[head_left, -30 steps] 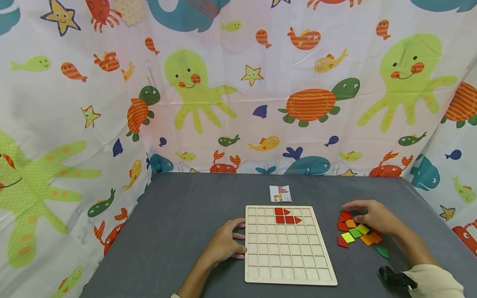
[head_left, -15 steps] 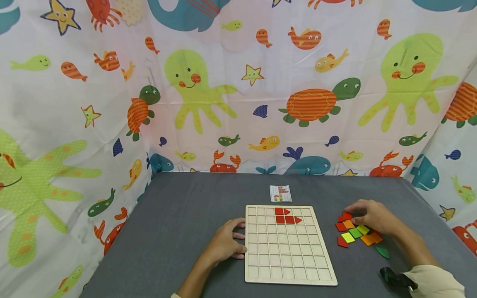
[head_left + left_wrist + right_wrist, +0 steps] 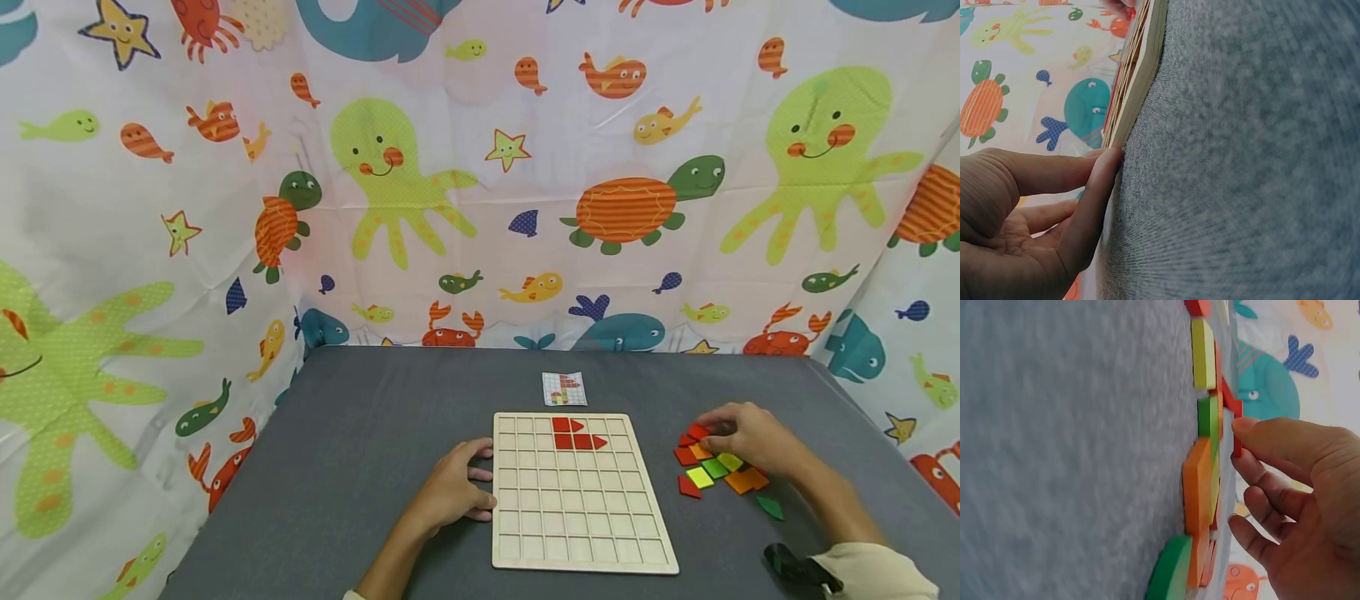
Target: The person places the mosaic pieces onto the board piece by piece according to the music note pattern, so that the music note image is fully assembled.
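My left hand (image 3: 450, 487) touches the left edge of a square wooden grid board (image 3: 585, 502) lying on the table. In the left wrist view its thumb and index fingertips meet right at the board's edge (image 3: 1140, 75). Red squares and triangles (image 3: 583, 442) sit in cells of the board's upper rows. My right hand (image 3: 757, 437) is over a loose pile of coloured tiles to the right. Between its thumb and finger it pinches a red tile (image 3: 1238, 445), seen edge-on in the right wrist view. The thumb hides part of that tile.
A small printed pattern card (image 3: 564, 389) lies behind the board. The pile holds a green tile (image 3: 715, 468), a yellow tile (image 3: 700, 477), orange tiles (image 3: 740, 481) and red ones. A green curved piece (image 3: 770, 507) lies nearer. A sea-animal curtain (image 3: 442, 292) borders the grey table (image 3: 360, 433).
My right hand has shifted slightly left over the pile, and a few red and orange tiles there have slid a little left. The left hand and the board stay in place.
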`<state>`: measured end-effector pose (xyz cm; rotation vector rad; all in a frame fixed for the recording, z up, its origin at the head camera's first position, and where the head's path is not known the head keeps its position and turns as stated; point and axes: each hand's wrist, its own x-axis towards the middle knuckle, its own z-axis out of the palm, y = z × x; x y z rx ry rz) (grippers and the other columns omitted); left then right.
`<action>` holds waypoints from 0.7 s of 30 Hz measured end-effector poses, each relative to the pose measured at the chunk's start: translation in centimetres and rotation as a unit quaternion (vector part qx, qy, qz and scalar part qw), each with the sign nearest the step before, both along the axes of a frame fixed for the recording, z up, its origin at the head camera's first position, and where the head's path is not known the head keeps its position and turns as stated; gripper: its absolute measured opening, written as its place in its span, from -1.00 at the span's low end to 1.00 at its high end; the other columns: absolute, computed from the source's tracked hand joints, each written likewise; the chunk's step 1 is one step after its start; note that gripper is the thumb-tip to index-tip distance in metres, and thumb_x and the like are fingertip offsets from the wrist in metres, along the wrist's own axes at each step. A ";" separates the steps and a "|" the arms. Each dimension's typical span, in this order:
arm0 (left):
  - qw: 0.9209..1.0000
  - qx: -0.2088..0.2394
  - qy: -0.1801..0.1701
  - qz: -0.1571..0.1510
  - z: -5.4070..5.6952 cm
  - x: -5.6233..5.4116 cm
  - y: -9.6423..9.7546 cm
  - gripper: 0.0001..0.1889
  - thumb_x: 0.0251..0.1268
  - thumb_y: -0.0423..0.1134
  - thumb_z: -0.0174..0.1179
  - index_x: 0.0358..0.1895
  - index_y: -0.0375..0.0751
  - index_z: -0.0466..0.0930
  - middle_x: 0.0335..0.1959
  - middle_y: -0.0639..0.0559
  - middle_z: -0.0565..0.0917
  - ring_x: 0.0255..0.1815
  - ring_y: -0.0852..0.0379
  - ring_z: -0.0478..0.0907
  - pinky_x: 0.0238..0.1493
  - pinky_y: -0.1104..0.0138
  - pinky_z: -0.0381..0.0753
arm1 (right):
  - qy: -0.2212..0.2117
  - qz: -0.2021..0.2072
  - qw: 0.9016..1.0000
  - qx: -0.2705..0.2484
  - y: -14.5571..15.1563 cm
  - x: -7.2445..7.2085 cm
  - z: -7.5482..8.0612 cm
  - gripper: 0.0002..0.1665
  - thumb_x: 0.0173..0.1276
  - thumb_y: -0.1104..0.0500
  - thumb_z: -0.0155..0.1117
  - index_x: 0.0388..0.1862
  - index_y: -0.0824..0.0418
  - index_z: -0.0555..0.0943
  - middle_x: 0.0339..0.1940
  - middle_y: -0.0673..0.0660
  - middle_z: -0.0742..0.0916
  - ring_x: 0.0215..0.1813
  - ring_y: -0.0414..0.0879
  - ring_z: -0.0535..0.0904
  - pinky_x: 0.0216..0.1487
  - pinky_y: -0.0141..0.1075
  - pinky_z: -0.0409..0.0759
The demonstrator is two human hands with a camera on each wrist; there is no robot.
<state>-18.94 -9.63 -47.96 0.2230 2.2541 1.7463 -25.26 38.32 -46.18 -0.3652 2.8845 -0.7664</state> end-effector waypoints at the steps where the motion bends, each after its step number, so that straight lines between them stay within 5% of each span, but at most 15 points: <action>1: 1.000 0.000 0.000 0.000 0.0 0.0 0.0 -0.09 -0.04 -0.76 0.40 0.52 -0.32 0.40 0.39 -0.25 0.47 0.13 -0.11 0.63 -0.39 0.14 0.88 | -0.001 0.001 1.000 -0.004 -0.2 0.1 0.1 -0.54 0.37 0.06 0.52 0.12 0.33 0.76 -0.03 0.19 0.79 -0.10 -0.03 0.67 -0.23 -0.30 0.71; 21: 1.000 0.007 0.004 -0.001 -0.2 -0.1 0.0 -0.08 -0.05 -0.76 0.40 0.52 -0.31 0.40 0.39 -0.24 0.48 0.14 -0.12 0.63 -0.41 0.13 0.87 | 0.044 0.032 0.998 -0.039 -7.3 1.6 0.4 -0.62 0.35 0.03 0.56 0.08 0.15 0.82 -0.05 0.04 0.75 -0.06 -0.04 0.48 -0.19 -0.25 0.58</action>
